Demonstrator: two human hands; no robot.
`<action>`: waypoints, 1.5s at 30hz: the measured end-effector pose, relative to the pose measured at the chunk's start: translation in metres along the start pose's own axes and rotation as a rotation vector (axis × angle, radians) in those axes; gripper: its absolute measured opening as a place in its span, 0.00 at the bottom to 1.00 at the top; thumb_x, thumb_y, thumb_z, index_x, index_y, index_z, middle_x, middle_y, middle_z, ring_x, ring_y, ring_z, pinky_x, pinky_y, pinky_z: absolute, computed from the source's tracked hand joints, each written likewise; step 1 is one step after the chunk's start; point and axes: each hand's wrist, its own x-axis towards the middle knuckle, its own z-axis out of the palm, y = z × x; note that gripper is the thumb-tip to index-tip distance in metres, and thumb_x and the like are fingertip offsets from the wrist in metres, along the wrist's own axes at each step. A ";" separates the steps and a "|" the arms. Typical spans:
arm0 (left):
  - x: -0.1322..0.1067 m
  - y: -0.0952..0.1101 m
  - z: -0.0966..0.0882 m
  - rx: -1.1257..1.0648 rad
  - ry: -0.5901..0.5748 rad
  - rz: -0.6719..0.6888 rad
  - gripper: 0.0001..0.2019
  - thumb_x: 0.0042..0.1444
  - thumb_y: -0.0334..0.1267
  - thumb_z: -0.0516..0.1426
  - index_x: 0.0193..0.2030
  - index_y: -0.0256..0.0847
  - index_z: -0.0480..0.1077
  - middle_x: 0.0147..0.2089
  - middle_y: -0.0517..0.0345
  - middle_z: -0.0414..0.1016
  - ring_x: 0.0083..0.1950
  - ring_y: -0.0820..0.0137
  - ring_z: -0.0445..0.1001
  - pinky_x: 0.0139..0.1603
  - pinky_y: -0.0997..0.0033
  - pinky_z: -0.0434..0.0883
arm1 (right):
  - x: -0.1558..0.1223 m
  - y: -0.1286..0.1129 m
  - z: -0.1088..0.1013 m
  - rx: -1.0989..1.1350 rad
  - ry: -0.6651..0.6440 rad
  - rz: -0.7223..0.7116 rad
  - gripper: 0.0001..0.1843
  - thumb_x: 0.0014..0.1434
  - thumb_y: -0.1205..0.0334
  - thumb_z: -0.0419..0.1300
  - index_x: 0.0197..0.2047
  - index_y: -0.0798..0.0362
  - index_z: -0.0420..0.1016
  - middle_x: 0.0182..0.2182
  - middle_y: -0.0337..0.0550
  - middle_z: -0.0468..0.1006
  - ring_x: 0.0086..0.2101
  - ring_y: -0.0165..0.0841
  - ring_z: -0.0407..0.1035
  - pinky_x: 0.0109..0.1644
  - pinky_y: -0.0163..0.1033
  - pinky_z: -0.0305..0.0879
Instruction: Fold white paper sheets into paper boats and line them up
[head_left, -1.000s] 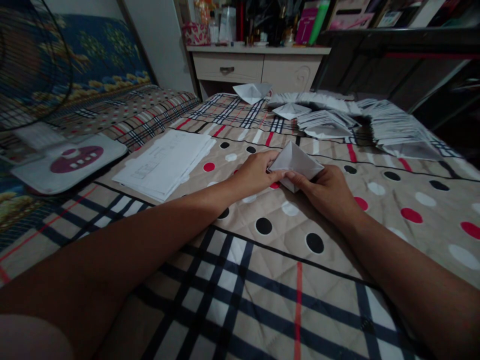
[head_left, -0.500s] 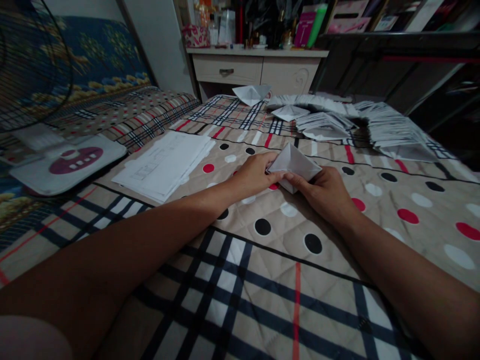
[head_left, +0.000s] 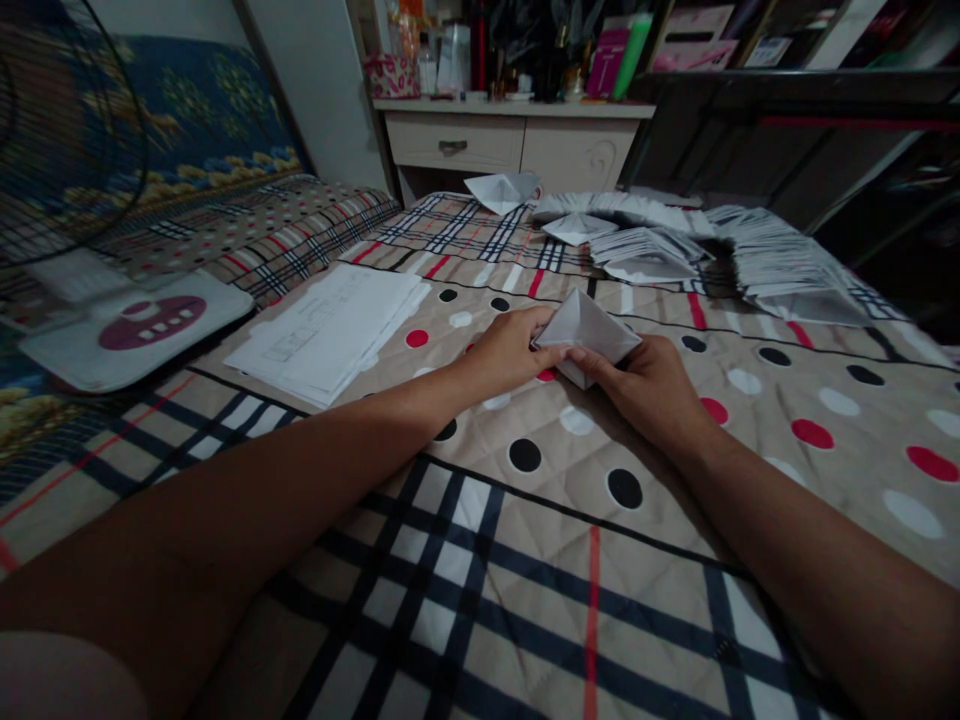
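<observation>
A folded white paper piece, pointed at its top and sides, is held between both hands just over the spotted bedspread. My left hand grips its left corner, with the thumb on the front face. My right hand pinches the right side, its thumb near the lower middle and almost meeting the left thumb. Fingers behind the paper are hidden. Left of the hands lies a stack of paper sheets with faint printed drawings on the top one.
Farther back on the bed are rows of folded papers, a smaller folded bundle and a single paper boat shape. A fan stands at left. A white dresser with bottles is beyond the bed.
Hands and folded paper hold almost the same place and pose. The view has shifted very slightly.
</observation>
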 end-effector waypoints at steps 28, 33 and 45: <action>0.001 -0.001 0.000 -0.052 -0.011 0.002 0.08 0.51 0.34 0.62 0.39 0.35 0.73 0.37 0.54 0.77 0.40 0.68 0.74 0.42 0.70 0.73 | 0.001 -0.001 0.000 0.021 -0.005 -0.003 0.15 0.53 0.52 0.64 0.26 0.57 0.75 0.21 0.43 0.74 0.23 0.32 0.65 0.23 0.35 0.57; 0.001 -0.003 0.000 -0.020 -0.022 0.006 0.08 0.52 0.33 0.60 0.40 0.35 0.72 0.37 0.54 0.77 0.39 0.68 0.75 0.41 0.70 0.73 | 0.000 -0.001 0.000 0.010 -0.007 -0.015 0.16 0.53 0.52 0.63 0.26 0.58 0.75 0.21 0.42 0.73 0.22 0.31 0.64 0.22 0.34 0.57; 0.002 -0.004 0.000 -0.028 -0.034 -0.005 0.08 0.52 0.33 0.60 0.40 0.35 0.71 0.36 0.56 0.76 0.37 0.69 0.74 0.40 0.70 0.72 | 0.000 0.000 0.000 0.016 -0.003 -0.018 0.16 0.53 0.51 0.64 0.26 0.58 0.75 0.20 0.41 0.72 0.22 0.31 0.63 0.23 0.34 0.56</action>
